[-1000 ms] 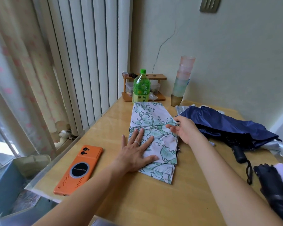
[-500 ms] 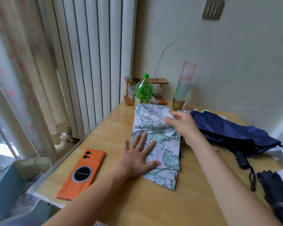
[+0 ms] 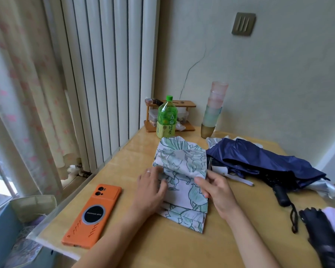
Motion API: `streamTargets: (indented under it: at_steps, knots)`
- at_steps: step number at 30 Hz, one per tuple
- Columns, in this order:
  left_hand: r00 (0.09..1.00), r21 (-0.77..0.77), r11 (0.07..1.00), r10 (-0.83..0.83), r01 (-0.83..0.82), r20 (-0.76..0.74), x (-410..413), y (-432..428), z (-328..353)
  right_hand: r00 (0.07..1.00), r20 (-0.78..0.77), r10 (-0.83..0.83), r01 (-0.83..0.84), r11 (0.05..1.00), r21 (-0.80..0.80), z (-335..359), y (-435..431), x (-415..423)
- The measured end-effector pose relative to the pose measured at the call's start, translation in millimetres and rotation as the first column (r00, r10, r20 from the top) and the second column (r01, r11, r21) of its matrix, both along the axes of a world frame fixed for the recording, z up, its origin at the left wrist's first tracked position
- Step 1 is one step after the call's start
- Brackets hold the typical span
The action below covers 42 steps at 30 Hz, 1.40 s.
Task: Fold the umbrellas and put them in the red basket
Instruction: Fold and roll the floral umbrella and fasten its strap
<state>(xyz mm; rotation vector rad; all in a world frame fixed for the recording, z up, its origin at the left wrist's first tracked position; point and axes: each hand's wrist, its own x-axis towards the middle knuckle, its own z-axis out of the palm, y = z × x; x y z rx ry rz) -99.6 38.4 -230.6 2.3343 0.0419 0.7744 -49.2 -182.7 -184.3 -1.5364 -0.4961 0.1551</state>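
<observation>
Umbrella cloth (image 3: 182, 169) lay on the desk (image 3: 162, 248), with the left hand (image 3: 152, 187) curled over its left edge and the right hand (image 3: 216, 191) pinching its lifted right fold.

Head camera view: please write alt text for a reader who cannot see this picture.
A person's left hand grips and right hand pinches the fabric of a floral umbrella lying flat on a wooden table. A loosely collapsed navy umbrella lies to its right, an orange phone to its left; a green tea bottle and stacked cups stand behind.
</observation>
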Motion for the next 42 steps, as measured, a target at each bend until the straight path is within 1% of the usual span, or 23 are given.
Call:
streamTargets:
  at_steps: [2,3,5,9,12,16,21,23,26,29,32,36,40,42]
  knots:
    - [0.995,-0.076,0.997,0.025,-0.017,0.096,-2.3,2.5,2.1,0.999,0.015,0.043,-0.042,0.996,-0.075,-4.3,-8.6,-1.4]
    - [0.993,-0.114,0.993,0.017,-0.003,0.120,-3.9,3.6,3.4,0.998,0.021,0.067,-0.064,0.993,-0.102,-5.5,-12.6,-1.1]
    - [0.991,-0.160,0.986,-0.013,0.035,0.136,-6.9,5.9,5.5,0.996,0.027,0.088,-0.084,0.989,-0.125,-6.4,-19.2,1.0]
    - [0.987,-0.210,0.972,-0.070,0.100,0.148,-10.5,8.8,9.4,0.997,0.044,0.067,-0.061,0.989,-0.131,-5.7,-22.7,3.8]
    - [0.985,-0.233,0.966,-0.075,0.110,0.156,-12.0,10.7,11.9,0.997,0.045,0.057,-0.050,0.986,-0.158,-7.0,-17.8,2.7]
    - [0.986,-0.277,0.952,-0.092,0.128,0.139,-14.6,12.1,15.9,0.997,0.079,0.005,0.011,0.979,-0.204,-10.5,-13.8,3.6]
    - [0.979,-0.246,0.955,-0.131,0.167,0.156,-15.2,11.5,16.8,0.995,0.103,-0.006,0.032,0.968,-0.248,-12.2,-14.1,3.3]
    - [0.977,-0.256,0.952,-0.125,0.168,0.175,-14.4,10.9,16.0,0.996,0.080,-0.040,0.056,0.976,-0.210,-11.9,-11.8,1.7]
    - [0.976,-0.260,0.952,-0.118,0.163,0.181,-13.5,10.1,14.7,0.992,0.001,-0.125,0.123,0.977,-0.176,-10.7,-9.8,-0.1]
    - [0.978,-0.254,0.954,-0.121,0.161,0.167,-13.0,9.9,14.1,0.990,0.033,-0.140,0.143,0.969,-0.200,-13.6,-12.7,2.4]
    - [0.982,-0.245,0.956,-0.130,0.160,0.136,-13.2,9.6,13.1,0.990,0.042,-0.136,0.141,0.976,-0.168,-12.2,-14.1,3.6]
    - [0.979,-0.275,0.944,-0.150,0.183,0.137,-14.4,11.6,13.0,0.995,-0.015,-0.094,0.094,0.995,-0.019,-7.1,-13.9,1.3]
    - [0.978,-0.368,0.913,-0.120,0.175,0.168,-14.9,14.1,17.1,0.995,-0.070,-0.071,0.080,0.987,0.139,-2.2,-16.2,0.4]
    - [0.983,-0.432,0.887,-0.114,0.166,0.143,-13.1,15.6,16.0,0.997,-0.052,-0.056,0.064,0.983,0.171,-1.3,-18.1,0.0]
